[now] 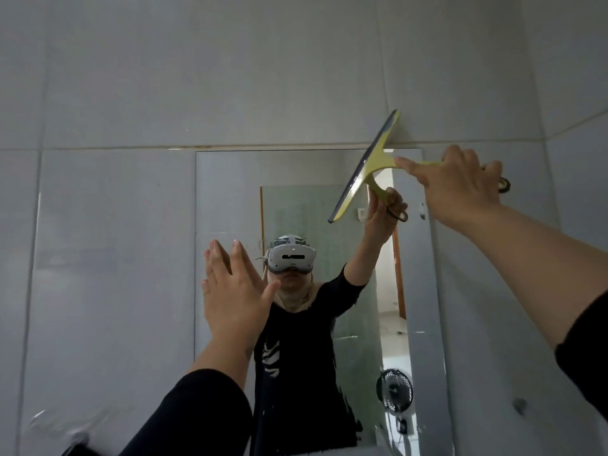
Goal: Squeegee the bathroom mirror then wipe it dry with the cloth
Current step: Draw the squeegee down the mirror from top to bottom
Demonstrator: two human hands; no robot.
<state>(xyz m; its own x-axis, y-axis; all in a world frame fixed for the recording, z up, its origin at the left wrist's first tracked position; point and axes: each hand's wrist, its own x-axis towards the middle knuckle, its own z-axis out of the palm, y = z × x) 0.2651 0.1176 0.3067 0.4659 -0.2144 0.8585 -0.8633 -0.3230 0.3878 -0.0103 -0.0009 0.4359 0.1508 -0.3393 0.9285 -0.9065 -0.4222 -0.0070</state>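
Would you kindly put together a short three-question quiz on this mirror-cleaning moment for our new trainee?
1. Which hand holds the squeegee?
2. True or false: the blade lies level along the mirror's bottom edge.
3. The left hand is: A) holding a cloth, B) open and flat at the mirror's left edge, C) out of view.

Key
1. The right hand, its grip closed on the handle.
2. False: the blade is tilted, at the mirror's top right corner.
3. B.
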